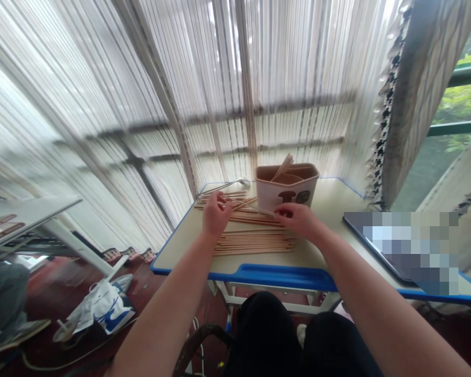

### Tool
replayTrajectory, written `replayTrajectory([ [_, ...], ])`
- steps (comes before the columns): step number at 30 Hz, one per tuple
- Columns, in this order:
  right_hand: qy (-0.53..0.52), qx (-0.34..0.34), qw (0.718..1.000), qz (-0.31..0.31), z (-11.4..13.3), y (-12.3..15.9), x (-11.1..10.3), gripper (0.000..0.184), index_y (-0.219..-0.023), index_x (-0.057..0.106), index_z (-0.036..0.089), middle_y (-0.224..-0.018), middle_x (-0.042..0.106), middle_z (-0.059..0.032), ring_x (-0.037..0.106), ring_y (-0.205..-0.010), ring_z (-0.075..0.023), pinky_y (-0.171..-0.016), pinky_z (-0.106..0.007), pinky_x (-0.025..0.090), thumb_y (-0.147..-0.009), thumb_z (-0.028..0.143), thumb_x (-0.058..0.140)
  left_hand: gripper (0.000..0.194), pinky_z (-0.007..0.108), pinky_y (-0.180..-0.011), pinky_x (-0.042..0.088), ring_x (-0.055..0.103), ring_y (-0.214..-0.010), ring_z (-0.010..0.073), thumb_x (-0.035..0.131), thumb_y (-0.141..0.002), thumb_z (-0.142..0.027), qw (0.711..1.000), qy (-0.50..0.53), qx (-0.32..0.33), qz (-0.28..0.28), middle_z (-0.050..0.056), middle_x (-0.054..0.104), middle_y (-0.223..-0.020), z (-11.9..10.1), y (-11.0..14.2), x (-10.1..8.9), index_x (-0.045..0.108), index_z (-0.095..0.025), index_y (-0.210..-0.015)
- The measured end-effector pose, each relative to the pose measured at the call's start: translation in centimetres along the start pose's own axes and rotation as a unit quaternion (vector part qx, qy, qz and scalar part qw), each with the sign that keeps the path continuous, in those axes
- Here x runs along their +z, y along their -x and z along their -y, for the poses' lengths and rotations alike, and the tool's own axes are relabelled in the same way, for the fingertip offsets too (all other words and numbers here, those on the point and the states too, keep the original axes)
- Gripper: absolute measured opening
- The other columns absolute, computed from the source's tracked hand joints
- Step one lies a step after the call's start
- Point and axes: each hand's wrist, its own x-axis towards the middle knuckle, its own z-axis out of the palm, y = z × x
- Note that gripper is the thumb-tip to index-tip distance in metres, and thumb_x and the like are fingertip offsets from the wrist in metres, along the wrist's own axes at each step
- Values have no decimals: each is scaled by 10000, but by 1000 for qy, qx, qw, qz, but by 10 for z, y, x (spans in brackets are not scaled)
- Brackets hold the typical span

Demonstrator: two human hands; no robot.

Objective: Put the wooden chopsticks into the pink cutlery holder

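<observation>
Wooden chopsticks (255, 241) lie side by side in a row across the near part of the desk, with more loose ones (255, 219) behind them. My left hand (216, 213) is over the left side of the farther sticks, its fingers curled in a pinch. At their right end my right hand (297, 218) is also pinched closed. A pale chopstick runs slantwise between the two hands, its ends at my fingers. Just behind my right hand stands a brown-and-white bin (265, 191) with several chopsticks (283, 166) leaning in it.
A metal ladle (241, 181) rests at the desk's back left. On the right lies a dark tablet-like slab (369, 246), partly blurred out. The desk has a blue rim (286, 275). Sheer curtains (220, 104) hang behind it. White bags (102, 306) lie on the floor at left.
</observation>
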Motion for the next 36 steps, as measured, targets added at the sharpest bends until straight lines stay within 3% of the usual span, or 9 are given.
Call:
replayTrajectory([
  [3, -99, 15, 993, -62, 3, -1, -5, 248, -825, 663, 173, -710, 633, -17, 536, -628, -128, -577, -239, 408, -709, 386, 608, 294, 221, -574, 424, 511, -546, 88, 556, -742, -286, 1000, -28, -10, 9, -11, 579, -732, 2, -1, 0, 517, -160, -1005],
  [6, -235, 30, 966, -105, 8, -1, -7, 291, -851, 649, 164, -691, 615, -12, 513, -595, -107, -540, -226, 390, -696, 410, 632, 207, 241, -608, 428, 522, -572, 104, 533, -754, -277, 998, -58, 3, 37, 9, 595, -739, 5, -1, 1, 563, -156, -920],
  [11, -380, 55, 916, -120, 16, -6, -5, 305, -825, 653, 158, -579, 551, 21, 413, -475, -66, -431, -202, 298, -662, 414, 681, 146, 251, -630, 401, 521, -622, 126, 491, -785, -266, 983, -102, 68, 139, 22, 596, -708, 9, 2, 7, 592, -165, -754],
  [14, -402, 36, 897, -180, 22, -15, -11, 282, -808, 662, 161, -626, 575, 8, 406, -464, -60, -419, -207, 294, -684, 414, 666, 139, 245, -636, 388, 527, -656, 132, 491, -787, -261, 972, -86, 96, 195, 17, 595, -707, 13, 2, 12, 599, -177, -762],
  [20, -377, -31, 850, -366, 51, -63, -73, 256, -793, 658, 177, -630, 536, 29, 413, -467, -48, -427, -200, 325, -742, 421, 599, 142, 247, -647, 375, 527, -671, 139, 469, -790, -242, 970, -68, 84, 218, 15, 600, -724, 20, -2, 19, 596, -184, -812],
  [23, -285, -55, 864, -411, 71, -93, -109, 283, -806, 653, 179, -659, 567, 15, 421, -459, -55, -428, -211, 338, -764, 438, 547, 150, 247, -632, 369, 527, -675, 144, 446, -799, -249, 969, -77, 73, 224, 19, 599, -732, 19, -2, 20, 579, -185, -776],
  [26, -123, -68, 911, -388, 83, -112, -128, 300, -803, 671, 168, -682, 618, -20, 516, -550, -100, -517, -239, 401, -781, 419, 508, 170, 256, -646, 379, 532, -688, 152, 423, -808, -254, 966, -87, 65, 234, 25, 599, -740, 16, -1, 19, 571, -186, -761],
  [30, 47, -79, 944, -316, 81, -120, -129, 296, -740, 689, 155, -657, 641, -44, 566, -632, -149, -587, -270, 419, -778, 384, 504, 164, 268, -653, 382, 532, -695, 161, 423, -803, -248, 965, -102, 56, 235, 24, 598, -742, 8, 0, 19, 572, -195, -760],
  [36, 151, -64, 979, -119, 62, -128, -117, 236, -731, 707, 174, -626, 644, -41, 548, -574, -132, -557, -261, 388, -745, 358, 560, 144, 262, -639, 366, 518, -670, 156, 448, -785, -243, 964, -127, 39, 229, 15, 596, -726, 2, -1, 20, 584, -198, -778],
])
